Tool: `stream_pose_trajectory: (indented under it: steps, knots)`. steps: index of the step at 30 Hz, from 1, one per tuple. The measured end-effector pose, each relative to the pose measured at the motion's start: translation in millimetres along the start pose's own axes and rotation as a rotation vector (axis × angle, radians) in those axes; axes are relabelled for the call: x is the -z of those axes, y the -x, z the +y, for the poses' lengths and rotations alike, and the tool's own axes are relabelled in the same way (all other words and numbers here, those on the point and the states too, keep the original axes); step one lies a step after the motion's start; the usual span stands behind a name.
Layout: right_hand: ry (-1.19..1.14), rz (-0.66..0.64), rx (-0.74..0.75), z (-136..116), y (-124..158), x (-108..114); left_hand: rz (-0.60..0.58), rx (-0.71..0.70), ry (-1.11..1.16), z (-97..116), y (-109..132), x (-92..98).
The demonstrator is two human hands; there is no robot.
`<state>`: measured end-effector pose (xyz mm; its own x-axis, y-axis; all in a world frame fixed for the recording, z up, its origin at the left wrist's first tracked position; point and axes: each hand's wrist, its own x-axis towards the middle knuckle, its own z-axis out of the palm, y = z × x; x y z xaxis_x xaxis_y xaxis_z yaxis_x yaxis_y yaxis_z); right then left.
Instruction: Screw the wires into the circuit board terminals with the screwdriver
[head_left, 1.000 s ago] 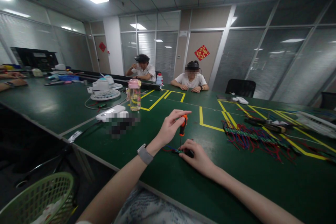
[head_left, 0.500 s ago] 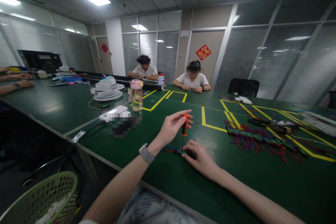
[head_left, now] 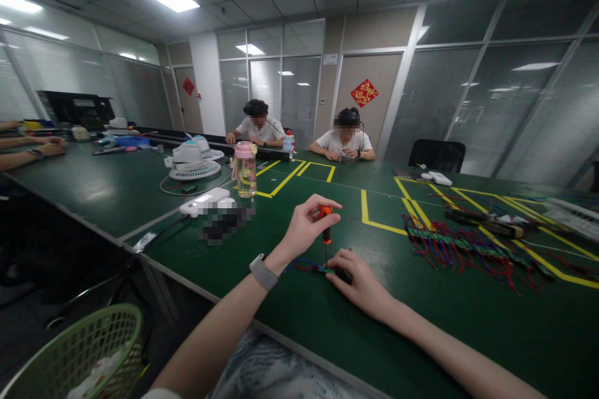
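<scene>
Left hand on screwdriver, right hand steadying board

The board lies flat on the table, inward from the near edge and well apart from the corners. The left hand is closed lightly about the screwdriver, thumb and fingers around the upper handle. The tool stands almost upright with its tip down at the board, a hold judged to keep the shaft in line and let the fingers turn the handle. Whether the tip is seated cannot be told at this scale.

The right hand has thumb and fingertips drawn together on the board's right end, presumably so that it does not slide or twist. Its forearm comes in over the near edge. A dark item beside the fingers is largely hidden and cannot be identified.

Condition: the board is small, narrow and green, its details unresolved. Red and blue wires trail from its left end, clear of the fingers. The screwdriver has an orange and black handle and a thin shaft.
</scene>
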<state>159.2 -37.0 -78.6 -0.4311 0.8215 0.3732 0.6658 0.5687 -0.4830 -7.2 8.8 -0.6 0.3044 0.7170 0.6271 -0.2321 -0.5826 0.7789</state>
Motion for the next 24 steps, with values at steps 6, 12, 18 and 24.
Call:
stream_pose_trajectory:
  steps: [6,12,18,24]
  knots:
    - [0.003,0.001,0.001,-2.4,0.2,1.0,-0.072,0.054,0.171,1.1,-0.6,-1.1]
    - [-0.016,0.012,0.014,-1.6,0.1,0.9,0.015,0.017,-0.018,0.5,-0.6,0.5]
    - [-0.018,0.021,0.014,-0.1,-0.2,0.9,-0.071,0.084,0.180,0.5,-0.7,-0.8]
    - [-0.023,0.033,0.012,-1.1,-0.7,1.8,-0.009,-0.006,-0.032,1.6,-0.5,0.4]
